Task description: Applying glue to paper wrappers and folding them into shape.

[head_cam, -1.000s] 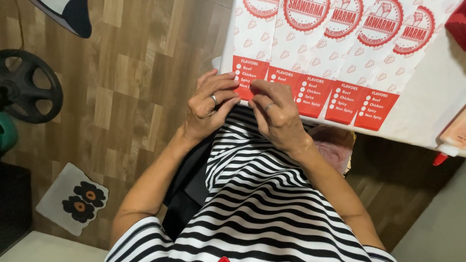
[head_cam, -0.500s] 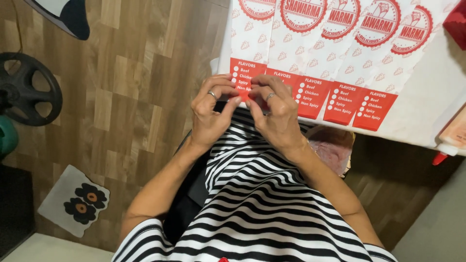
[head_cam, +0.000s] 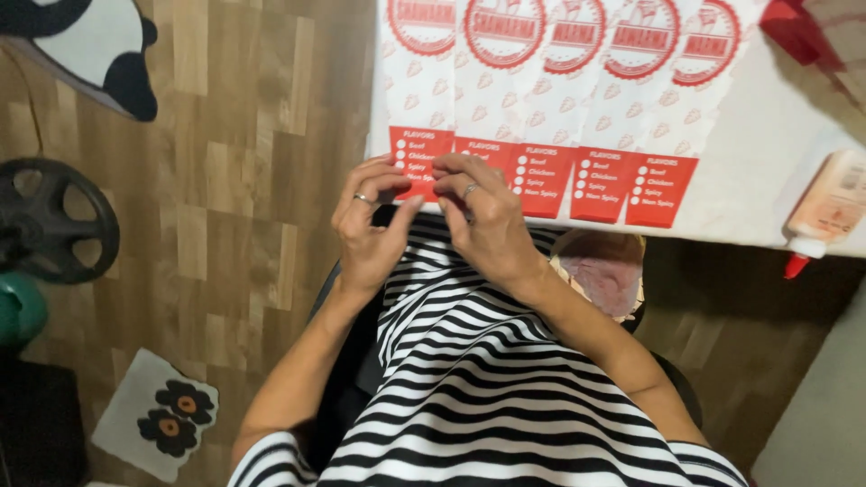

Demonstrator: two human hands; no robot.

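at the table edge, head view — left hand (head_cam: 370,225) and right hand (head_cam: 483,221) both pinch the red bottom edge of the leftmost paper bag (head_cam: 424,108); bag's long axis runs away from them, left hand marginally nearer its corner.

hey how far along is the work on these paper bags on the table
Looks done: four red-and-white paper bags lie overlapped in a row on the white table, red bottoms toward the person. In hand: the left hand and right hand both pinch the red bottom edge of the leftmost bag. Left: cannot tell how many remain; the glue bottle lies untouched on its side at the table's right.
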